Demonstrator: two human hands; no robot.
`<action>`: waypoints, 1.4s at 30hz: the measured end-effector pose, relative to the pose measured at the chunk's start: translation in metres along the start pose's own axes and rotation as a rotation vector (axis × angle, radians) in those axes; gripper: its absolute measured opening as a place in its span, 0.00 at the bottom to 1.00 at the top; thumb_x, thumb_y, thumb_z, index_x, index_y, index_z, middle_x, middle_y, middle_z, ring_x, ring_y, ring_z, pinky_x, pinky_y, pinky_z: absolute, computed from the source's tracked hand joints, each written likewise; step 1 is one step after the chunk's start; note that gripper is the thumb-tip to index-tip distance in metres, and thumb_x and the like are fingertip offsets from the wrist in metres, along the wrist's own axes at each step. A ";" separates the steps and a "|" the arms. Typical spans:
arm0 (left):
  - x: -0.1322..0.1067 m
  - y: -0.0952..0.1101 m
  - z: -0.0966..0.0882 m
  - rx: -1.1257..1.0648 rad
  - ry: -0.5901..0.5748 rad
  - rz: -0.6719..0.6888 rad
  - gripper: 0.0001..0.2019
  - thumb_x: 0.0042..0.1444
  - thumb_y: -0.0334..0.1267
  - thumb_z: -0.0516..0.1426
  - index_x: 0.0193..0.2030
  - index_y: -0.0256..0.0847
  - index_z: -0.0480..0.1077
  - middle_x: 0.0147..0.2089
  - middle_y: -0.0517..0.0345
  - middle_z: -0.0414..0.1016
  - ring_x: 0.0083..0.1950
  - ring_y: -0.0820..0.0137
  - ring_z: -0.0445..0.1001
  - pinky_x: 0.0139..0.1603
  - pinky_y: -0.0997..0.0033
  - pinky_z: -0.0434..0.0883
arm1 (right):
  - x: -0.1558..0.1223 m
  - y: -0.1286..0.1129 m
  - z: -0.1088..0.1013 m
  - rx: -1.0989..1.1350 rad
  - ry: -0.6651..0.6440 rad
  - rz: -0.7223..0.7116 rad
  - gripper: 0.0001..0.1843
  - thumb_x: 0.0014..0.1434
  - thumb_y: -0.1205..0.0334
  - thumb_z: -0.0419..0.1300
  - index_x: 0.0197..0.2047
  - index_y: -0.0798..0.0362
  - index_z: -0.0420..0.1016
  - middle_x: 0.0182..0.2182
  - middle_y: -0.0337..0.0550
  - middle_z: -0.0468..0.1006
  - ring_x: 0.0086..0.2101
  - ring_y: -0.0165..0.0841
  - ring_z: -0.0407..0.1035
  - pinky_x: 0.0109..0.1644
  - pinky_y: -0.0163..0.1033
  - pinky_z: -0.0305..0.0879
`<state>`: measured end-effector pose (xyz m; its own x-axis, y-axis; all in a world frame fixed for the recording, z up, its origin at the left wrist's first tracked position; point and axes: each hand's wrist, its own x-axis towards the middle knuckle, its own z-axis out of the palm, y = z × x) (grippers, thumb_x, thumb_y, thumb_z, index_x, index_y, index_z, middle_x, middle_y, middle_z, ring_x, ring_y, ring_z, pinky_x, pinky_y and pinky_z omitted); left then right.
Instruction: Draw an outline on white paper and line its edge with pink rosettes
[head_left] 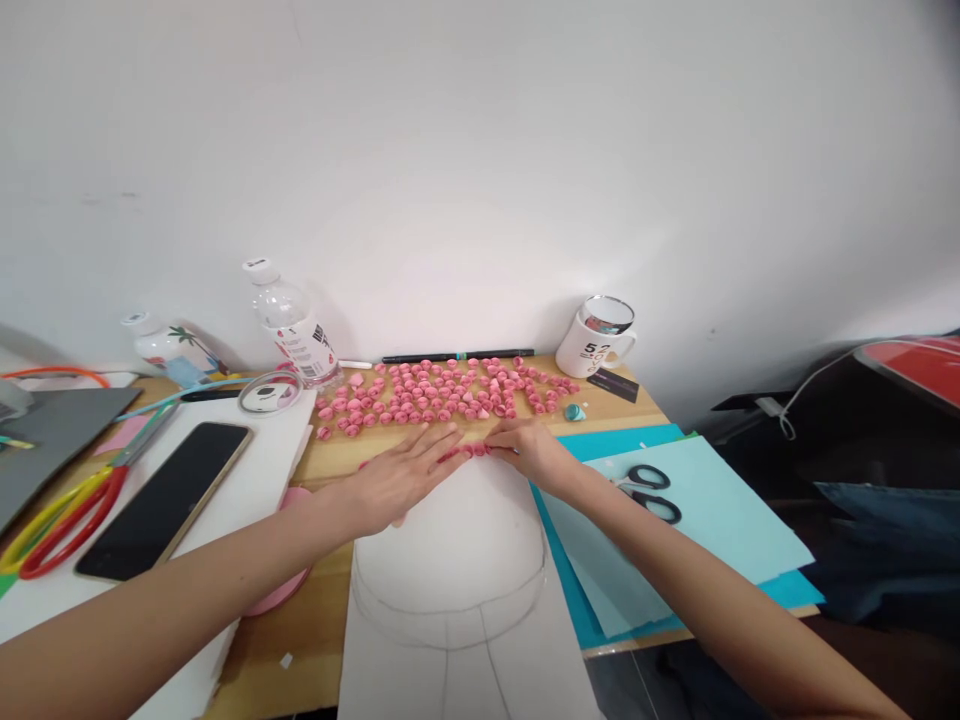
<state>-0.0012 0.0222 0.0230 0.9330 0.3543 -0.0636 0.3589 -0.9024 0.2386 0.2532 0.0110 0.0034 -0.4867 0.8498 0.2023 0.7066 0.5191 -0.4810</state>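
Observation:
My left hand (401, 478) lies flat with fingers stretched out over the top of a white sheet (450, 560) bearing a pencil drawing of a rounded shape with a band and stem. Under and beside its fingertips runs a row of small pink paper coils (478, 450) along the sheet's upper edge. At the right end of that row, my right hand (529, 452) pinches a pink coil, mostly hidden by the fingers. Many loose pink paper coils (427, 392) spread over the wooden table just beyond both hands.
Left are a phone (165, 500), large scissors (75, 510) and a clear bottle (292, 325). A white mug (596, 340) stands back right beside a dark card (613, 385). Black-handled scissors (652, 492) lie on blue paper (720, 530). A black pen (457, 356) lies along the wall.

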 end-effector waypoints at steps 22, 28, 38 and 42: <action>0.000 0.008 -0.007 0.109 -0.067 -0.012 0.61 0.33 0.17 0.60 0.69 0.41 0.25 0.73 0.40 0.31 0.71 0.57 0.24 0.69 0.51 0.33 | -0.024 -0.008 0.025 -0.152 0.233 -0.029 0.13 0.63 0.68 0.52 0.38 0.54 0.79 0.40 0.51 0.78 0.39 0.38 0.73 0.41 0.42 0.71; -0.008 0.006 0.005 0.114 0.009 -0.055 0.51 0.41 0.16 0.56 0.69 0.49 0.36 0.73 0.52 0.31 0.71 0.61 0.23 0.69 0.51 0.38 | -0.015 -0.001 0.019 0.148 0.384 0.181 0.09 0.58 0.66 0.58 0.37 0.52 0.80 0.40 0.48 0.78 0.38 0.37 0.73 0.35 0.38 0.73; -0.008 0.021 -0.013 0.131 -0.099 -0.036 0.36 0.48 0.18 0.54 0.63 0.48 0.52 0.73 0.52 0.31 0.71 0.59 0.24 0.69 0.47 0.38 | 0.103 -0.008 -0.009 -0.237 0.015 0.159 0.06 0.56 0.71 0.60 0.31 0.55 0.78 0.36 0.47 0.79 0.37 0.34 0.72 0.41 0.35 0.64; -0.011 0.020 -0.012 0.102 -0.075 -0.033 0.36 0.47 0.17 0.53 0.63 0.46 0.53 0.73 0.53 0.29 0.71 0.60 0.24 0.70 0.50 0.35 | 0.120 -0.009 0.002 -0.297 -0.050 0.189 0.05 0.53 0.68 0.63 0.27 0.58 0.77 0.34 0.52 0.78 0.36 0.38 0.72 0.39 0.37 0.63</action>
<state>-0.0046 0.0035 0.0397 0.9189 0.3678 -0.1428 0.3863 -0.9123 0.1359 0.1877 0.1078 0.0300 -0.3522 0.9318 0.0877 0.9015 0.3629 -0.2356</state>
